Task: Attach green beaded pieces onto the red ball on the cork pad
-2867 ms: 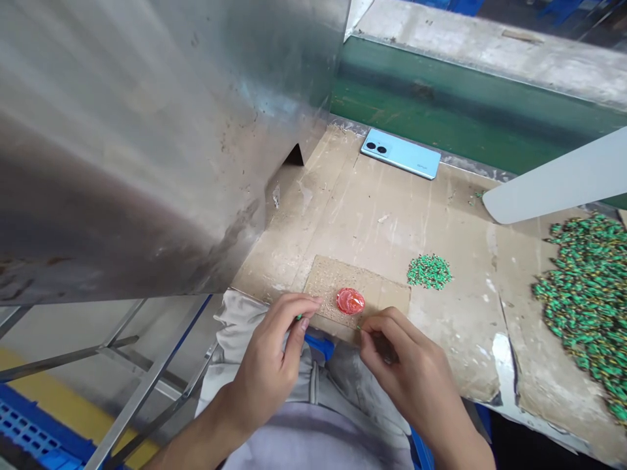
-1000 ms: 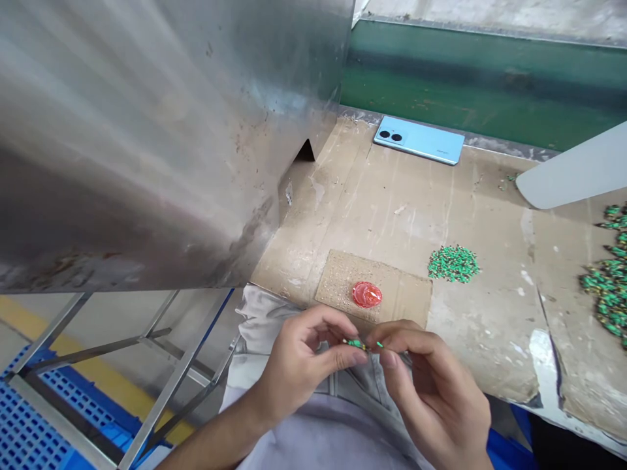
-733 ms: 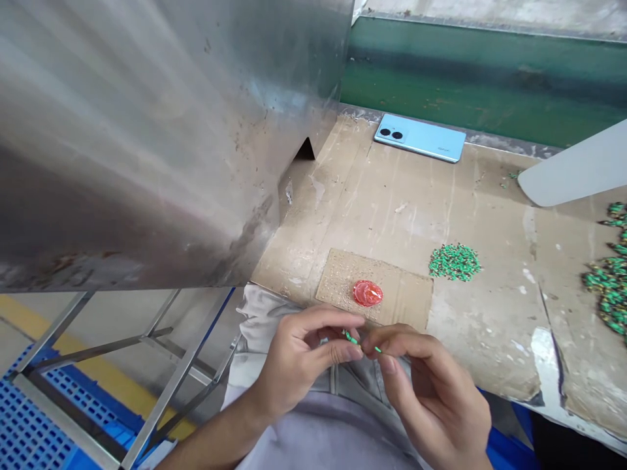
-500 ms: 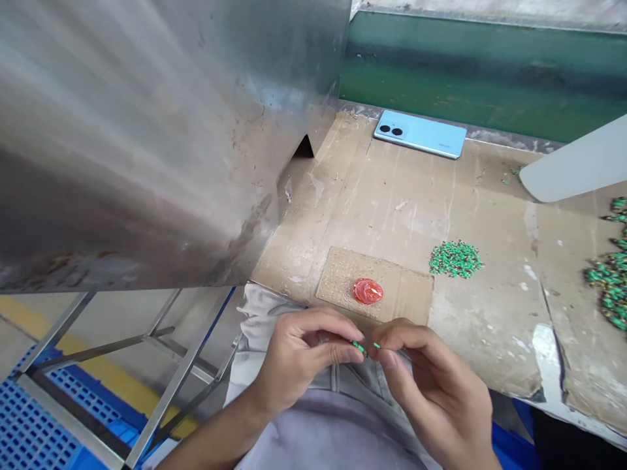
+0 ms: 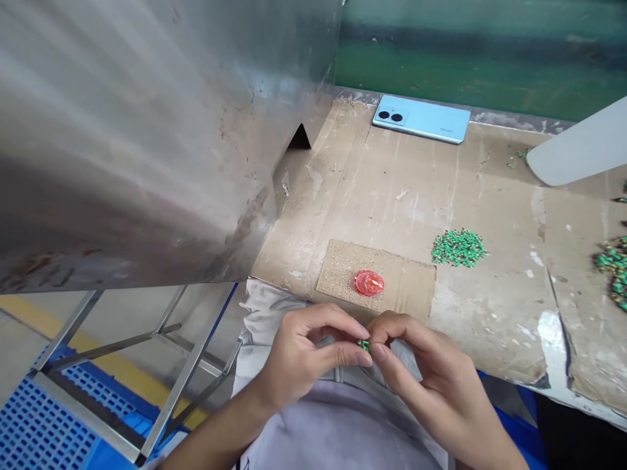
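Note:
Between thumb and index finger, my left hand [image 5: 313, 349] pinches a small green piece [image 5: 363, 344] with darker ends. My right hand [image 5: 421, 359] meets it there, its thumb and index fingertips closed against the same spot; whether they grip a piece of their own is hidden. Just beyond the hands, a red glossy oval lump [image 5: 369, 283] rests on a small cardboard sheet [image 5: 409, 287]. Farther right lies a pile of tiny green pieces [image 5: 459, 248] with brownish ends.
A light-blue phone [image 5: 426, 120] lies at the back of the cardboard-covered table [image 5: 382, 196]. At right are a white rounded object [image 5: 582, 147] and another green pile [image 5: 614, 267]. A large metal panel [image 5: 171, 143] stands left, above a metal frame [image 5: 183, 359].
My right hand has moved left until its fingertips meet those of my left hand. The small green piece seen at the right fingertips is now hidden. The view has shifted slightly.

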Motion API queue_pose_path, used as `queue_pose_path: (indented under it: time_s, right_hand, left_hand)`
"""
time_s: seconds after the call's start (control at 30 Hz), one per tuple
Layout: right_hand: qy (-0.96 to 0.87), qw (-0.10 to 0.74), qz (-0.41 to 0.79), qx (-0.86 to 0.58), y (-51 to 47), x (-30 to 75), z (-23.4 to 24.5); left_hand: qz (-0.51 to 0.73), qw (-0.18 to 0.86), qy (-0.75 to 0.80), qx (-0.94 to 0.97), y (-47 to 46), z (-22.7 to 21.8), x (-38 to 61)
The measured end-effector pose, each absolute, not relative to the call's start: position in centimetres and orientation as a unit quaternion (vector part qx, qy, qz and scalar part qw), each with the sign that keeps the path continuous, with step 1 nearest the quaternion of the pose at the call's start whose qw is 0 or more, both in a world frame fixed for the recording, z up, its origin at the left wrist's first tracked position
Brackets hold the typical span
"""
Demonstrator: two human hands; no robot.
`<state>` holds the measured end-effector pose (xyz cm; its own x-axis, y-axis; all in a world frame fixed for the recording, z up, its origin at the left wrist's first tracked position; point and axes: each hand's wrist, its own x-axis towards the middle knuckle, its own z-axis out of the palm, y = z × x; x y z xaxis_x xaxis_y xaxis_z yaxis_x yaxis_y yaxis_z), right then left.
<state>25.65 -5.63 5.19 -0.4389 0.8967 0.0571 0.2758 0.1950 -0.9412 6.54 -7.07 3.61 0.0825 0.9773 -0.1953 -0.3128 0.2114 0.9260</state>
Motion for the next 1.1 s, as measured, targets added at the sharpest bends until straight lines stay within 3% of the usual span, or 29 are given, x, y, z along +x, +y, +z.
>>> queue_pose_path:
  time_s: [0.7,1.1]
  right_hand:
    - [-0.704,0.243,0.533,-0.401,-4.6,26.5,6.5]
    - [-0.682,0.201,0.586,-0.388,-4.2,26.5,6.9]
  left_hand:
    - [0.526,0.603,0.420,0.427,-6.7,3.1,6.5]
    - [0.548,0.473,0.360,0.589,-6.7,2.3,6.2]
